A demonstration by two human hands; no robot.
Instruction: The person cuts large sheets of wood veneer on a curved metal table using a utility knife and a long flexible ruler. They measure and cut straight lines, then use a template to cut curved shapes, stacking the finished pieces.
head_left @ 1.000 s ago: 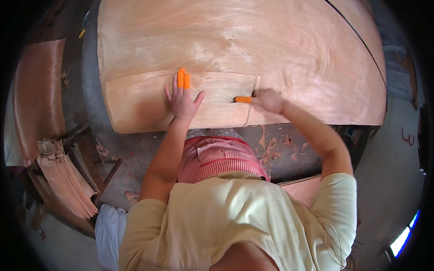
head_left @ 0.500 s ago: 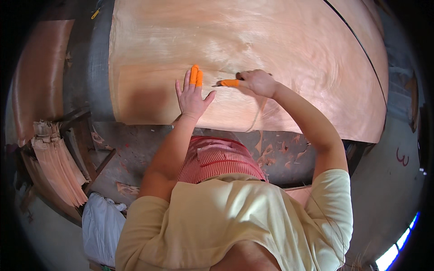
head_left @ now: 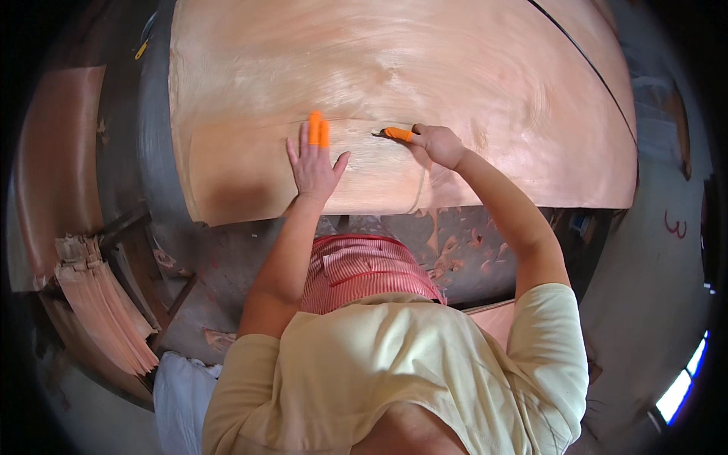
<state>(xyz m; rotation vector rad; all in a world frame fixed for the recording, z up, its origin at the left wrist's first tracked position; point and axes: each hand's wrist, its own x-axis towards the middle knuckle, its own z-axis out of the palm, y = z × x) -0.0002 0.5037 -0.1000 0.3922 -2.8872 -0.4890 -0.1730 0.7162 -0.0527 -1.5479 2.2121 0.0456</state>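
A broad, pale pinkish wood veneer sheet (head_left: pixel 258 83) lies in front of me. My left hand (head_left: pixel 315 168) rests flat on it near the front edge with fingers apart. Orange finger covers sit on two of those fingers. To its right, my right hand (head_left: pixel 438 144) is closed around a small knife (head_left: pixel 379 134) with a dark blade, low over the sheet. Its extended index finger wears an orange cover and lies along the tool. The handle is hidden in my grip, and whether the tip touches the wood I cannot tell.
A dark cord (head_left: pixel 588 57) crosses the sheet at the right. Stacked veneer strips (head_left: pixel 106 303) stand at the left, beside a white sack (head_left: pixel 182 398). Veneer scraps (head_left: pixel 447 258) litter the floor under the front edge. A yellow-handled tool (head_left: pixel 141 50) lies at the far left.
The whole view has shifted slightly. My right hand and the knife have moved rightward, away from my left hand, which stays flat on the veneer.
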